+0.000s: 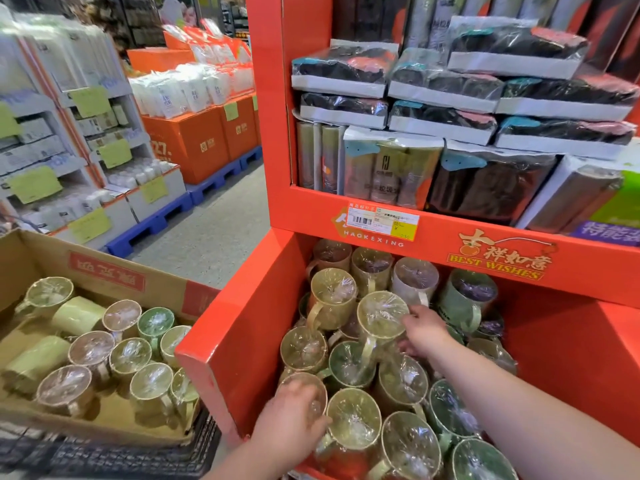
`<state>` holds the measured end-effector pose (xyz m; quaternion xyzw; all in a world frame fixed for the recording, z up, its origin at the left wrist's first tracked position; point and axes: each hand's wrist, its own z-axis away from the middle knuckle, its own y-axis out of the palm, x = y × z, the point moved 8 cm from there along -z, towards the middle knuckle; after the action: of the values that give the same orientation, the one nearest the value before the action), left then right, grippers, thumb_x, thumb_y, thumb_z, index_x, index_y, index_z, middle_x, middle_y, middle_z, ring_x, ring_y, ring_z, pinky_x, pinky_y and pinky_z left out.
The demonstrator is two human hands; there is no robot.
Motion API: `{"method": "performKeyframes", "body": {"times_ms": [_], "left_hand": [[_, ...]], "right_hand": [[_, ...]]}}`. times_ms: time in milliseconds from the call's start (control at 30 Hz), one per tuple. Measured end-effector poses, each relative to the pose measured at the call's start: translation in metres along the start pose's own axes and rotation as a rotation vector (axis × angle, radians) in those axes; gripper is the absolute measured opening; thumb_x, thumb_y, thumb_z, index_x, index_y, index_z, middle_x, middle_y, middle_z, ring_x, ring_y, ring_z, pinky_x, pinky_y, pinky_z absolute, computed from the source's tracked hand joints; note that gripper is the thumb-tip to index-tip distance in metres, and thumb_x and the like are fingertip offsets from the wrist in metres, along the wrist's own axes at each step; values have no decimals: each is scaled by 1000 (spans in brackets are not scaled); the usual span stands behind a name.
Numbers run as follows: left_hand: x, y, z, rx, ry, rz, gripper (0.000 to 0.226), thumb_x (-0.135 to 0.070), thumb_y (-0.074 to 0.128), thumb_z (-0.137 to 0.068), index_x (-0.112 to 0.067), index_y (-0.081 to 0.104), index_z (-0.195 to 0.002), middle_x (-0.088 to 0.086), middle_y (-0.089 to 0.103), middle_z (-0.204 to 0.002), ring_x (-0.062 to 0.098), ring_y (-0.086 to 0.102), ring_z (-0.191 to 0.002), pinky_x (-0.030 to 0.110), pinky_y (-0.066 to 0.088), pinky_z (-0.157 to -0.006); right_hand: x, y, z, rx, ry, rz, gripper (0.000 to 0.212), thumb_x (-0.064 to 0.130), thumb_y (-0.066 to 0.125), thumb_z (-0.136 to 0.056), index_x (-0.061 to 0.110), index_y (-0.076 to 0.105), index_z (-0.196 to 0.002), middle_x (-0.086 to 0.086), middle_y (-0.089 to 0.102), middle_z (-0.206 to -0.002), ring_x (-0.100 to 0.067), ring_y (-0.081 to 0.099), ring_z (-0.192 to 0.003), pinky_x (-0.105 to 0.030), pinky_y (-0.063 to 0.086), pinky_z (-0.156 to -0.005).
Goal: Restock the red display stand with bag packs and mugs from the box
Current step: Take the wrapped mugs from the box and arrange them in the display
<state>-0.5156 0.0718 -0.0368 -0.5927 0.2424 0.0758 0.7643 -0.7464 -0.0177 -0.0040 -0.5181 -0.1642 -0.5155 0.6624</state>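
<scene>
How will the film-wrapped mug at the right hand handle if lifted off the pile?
Mug looks rigid; probably fairly heavy and breakable if ceramic. Its glossy film may be slippery. It rests tilted on other mugs, so neighbours might shift.

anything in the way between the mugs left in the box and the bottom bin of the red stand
Only the red side wall of the bin, which rises between it and the box; the mugs must go over it. The bin's top is open.

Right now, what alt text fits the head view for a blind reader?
The left hand grips a front mug, the right hand a yellow mug further back, in the red stand. Bag packs fill the shelf above; a box of mugs sits left.
</scene>
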Motion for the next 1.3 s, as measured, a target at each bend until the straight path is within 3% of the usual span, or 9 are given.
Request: {"method": "performKeyframes", "body": {"times_ms": [167, 400, 533, 633, 700, 867, 933, 1100, 1300], "left_hand": [[22, 27, 13, 218, -57, -221, 63, -61, 47, -87, -32, 36, -141, -3, 26, -153, 18, 22, -141, 40, 23, -115], [28, 35, 19, 266, -72, -214, 67, -55, 51, -88, -32, 27, -145, -6, 17, -155, 16, 10, -145, 46, 21, -116], [27, 36, 20, 270, -95, -187, 69, -55, 52, -87, -31, 26, -146, -5, 17, -155, 16, 10, -145, 49, 21, -116], [25, 34, 20, 256, -114, -182, 68, -55, 52, -87, -31, 27, -145, -5, 19, -155, 16, 12, -144, 48, 19, -117], [23, 33, 19, 251, -125, -182, 68, -54, 52, -88, -30, 27, -146, -5, 21, -154, 17, 13, -144, 46, 19, -117], [20, 30, 19, 217, -147, -174, 62, -54, 52, -88, -31, 33, -142, -5, 28, -151, 17, 20, -141, 43, 20, -116], [18, 30, 20, 201, -153, -185, 61, -54, 52, -88, -31, 35, -141, -5, 31, -149, 16, 22, -140, 43, 20, -116], [11, 28, 20, 155, -157, -224, 60, -53, 51, -88, -28, 36, -141, -5, 35, -145, 16, 27, -137, 39, 26, -113], [2, 25, 28, 118, -187, -242, 59, -52, 47, -91, -27, 34, -142, -4, 32, -149, 17, 25, -139, 38, 23, -114]], "right_hand": [[4, 13, -18, 60, -25, 86, 47, 18, 37, -101, 14, 28, -147, -9, 57, -105, -18, 58, -67, -22, 41, -42], [5, 13, -38, 42, -40, 102, 44, 16, 33, -101, 12, 35, -144, -16, 62, -95, -23, 58, -68, -26, 44, -49], [11, 11, -45, 35, -102, 198, 43, 21, 33, -101, 9, 38, -141, -17, 61, -110, -24, 61, -79, -37, 52, -72], [9, 11, -52, 52, -123, 254, 43, 21, 34, -100, 7, 39, -140, -1, 49, -81, -11, 42, -63, -33, 44, -69], [8, 10, -51, 55, -129, 283, 42, 21, 35, -100, 7, 40, -139, 1, 45, -77, -12, 41, -61, -31, 41, -64], [9, 8, -43, 77, -118, 263, 49, 30, 36, -100, 8, 32, -143, -14, 58, -104, -27, 57, -83, -39, 50, -76], [9, 6, -41, 77, -120, 281, 52, 33, 36, -100, 8, 29, -144, -13, 57, -104, -26, 54, -80, -36, 47, -70], [9, 1, -36, 72, -146, 365, 57, 38, 36, -100, 12, 22, -148, -15, 53, -134, -21, 59, -74, -27, 43, -59], [21, -5, -17, 9, -219, 545, 51, 35, 36, -100, 15, 28, -146, -10, 41, -146, -28, 57, -110, -38, 48, -90]]}}
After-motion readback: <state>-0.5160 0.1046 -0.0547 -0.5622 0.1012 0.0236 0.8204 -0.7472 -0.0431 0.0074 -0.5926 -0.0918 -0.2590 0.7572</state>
